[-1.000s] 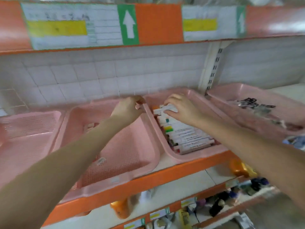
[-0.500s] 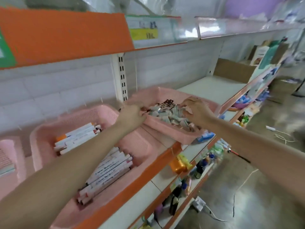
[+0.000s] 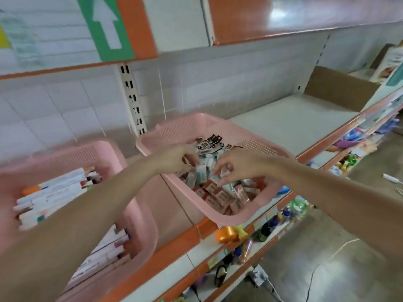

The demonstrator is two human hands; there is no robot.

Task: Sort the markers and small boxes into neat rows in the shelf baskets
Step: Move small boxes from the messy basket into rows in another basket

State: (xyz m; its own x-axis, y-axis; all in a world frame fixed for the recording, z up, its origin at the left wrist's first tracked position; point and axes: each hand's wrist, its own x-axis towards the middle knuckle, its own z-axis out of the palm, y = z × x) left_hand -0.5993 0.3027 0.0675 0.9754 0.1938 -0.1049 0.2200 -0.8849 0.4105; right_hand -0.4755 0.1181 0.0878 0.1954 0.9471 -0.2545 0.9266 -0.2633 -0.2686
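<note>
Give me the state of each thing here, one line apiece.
Left hand, fingers in the small boxes; grip hidden.
Right hand, fingers curled, pinching one of the small boxes.
Small boxes, mostly jumbled in a heap.
Box basket, askew, front corner overhanging the shelf.
Markers, lying flat in rows.
Marker basket, upright, holding the markers.
Cardboard box, open.

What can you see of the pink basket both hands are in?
The pink basket looks plastic, with perforated mesh walls and a smooth rim. It sits askew on the shelf, one corner jutting over the orange edge, and holds a jumble of small boxes. The left hand and right hand dig among them.
</note>
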